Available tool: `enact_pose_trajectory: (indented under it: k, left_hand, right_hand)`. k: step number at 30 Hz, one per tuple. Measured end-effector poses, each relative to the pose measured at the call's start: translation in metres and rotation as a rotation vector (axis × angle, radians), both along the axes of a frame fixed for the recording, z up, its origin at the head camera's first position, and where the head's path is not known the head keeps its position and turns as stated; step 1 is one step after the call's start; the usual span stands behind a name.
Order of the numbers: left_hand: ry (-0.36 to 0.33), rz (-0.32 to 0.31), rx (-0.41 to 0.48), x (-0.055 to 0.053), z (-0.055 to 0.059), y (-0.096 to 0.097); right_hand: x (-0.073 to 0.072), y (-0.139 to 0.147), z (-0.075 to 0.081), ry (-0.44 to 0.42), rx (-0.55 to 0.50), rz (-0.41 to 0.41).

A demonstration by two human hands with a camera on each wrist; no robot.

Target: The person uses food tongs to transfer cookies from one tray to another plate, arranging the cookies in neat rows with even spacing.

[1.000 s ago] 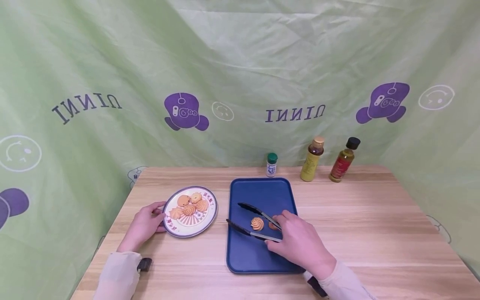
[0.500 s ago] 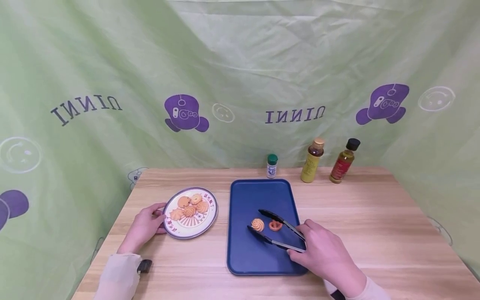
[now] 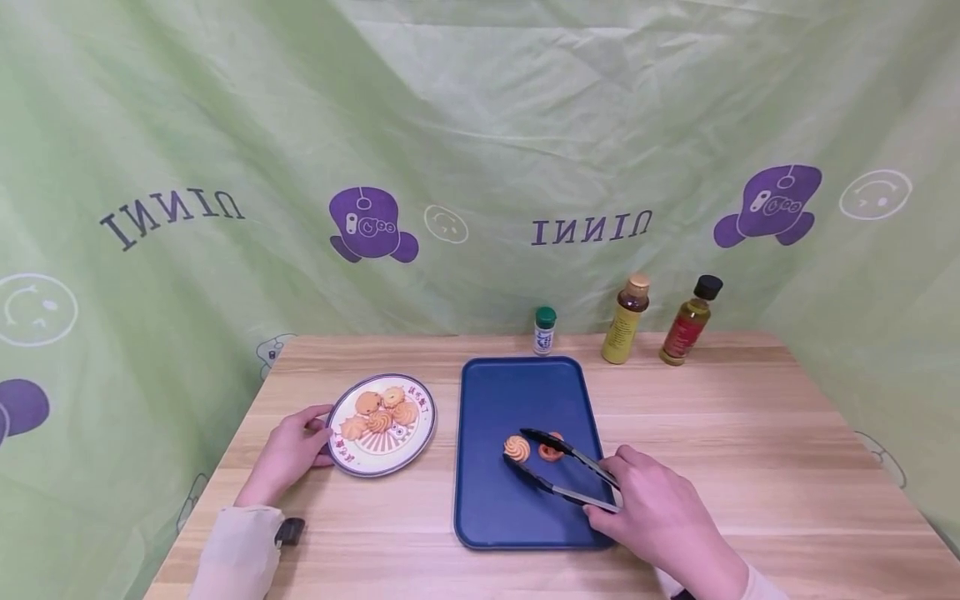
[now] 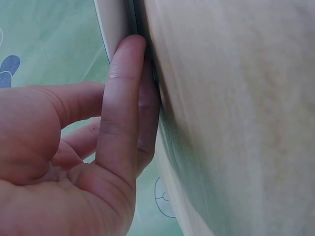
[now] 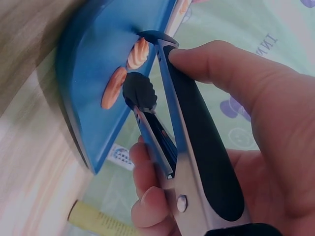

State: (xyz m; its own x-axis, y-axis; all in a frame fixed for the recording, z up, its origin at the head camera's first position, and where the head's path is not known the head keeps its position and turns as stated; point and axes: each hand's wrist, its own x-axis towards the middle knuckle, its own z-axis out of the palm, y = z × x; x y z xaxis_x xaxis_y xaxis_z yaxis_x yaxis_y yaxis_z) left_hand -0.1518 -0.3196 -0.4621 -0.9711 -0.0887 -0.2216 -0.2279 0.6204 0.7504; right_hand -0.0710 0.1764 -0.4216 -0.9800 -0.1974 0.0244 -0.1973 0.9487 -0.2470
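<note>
My left hand (image 3: 288,454) holds the left rim of a white plate (image 3: 356,463) with a blue edge, its fingertips at and under the rim in the left wrist view. Several cookies (image 3: 379,421) lie on that plate. My right hand (image 3: 660,508) grips black-tipped metal tongs (image 3: 581,499), thumb on one arm and fingers round the other. The tongs' arms are spread over a blue tray (image 3: 517,521). One tip is by a swirl cookie (image 3: 517,449) on the tray; the other partly covers a reddish-brown, pretzel-like cookie (image 3: 550,453) from above.
Behind the tray stands a small green-capped shaker (image 3: 543,332). Right of it are a yellow-labelled bottle (image 3: 622,329) and a red-labelled, black-capped bottle (image 3: 686,329). A green curtain (image 3: 480,125) hangs behind the wooden table (image 3: 750,433).
The tongs first moved right and toward me with my right hand, off the swirl cookie's left side, then shifted slightly, one tip now over the pretzel-like cookie. Left hand and plate stay put.
</note>
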Motion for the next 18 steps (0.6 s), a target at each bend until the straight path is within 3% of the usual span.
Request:
enact_pose_trajectory:
  k: [18]
  left_hand:
    - [0.009,0.002,-0.023,0.0003,-0.0011,0.0006]
  right_hand:
    - [0.0036,-0.0006,-0.0004,0.013,0.007,-0.002]
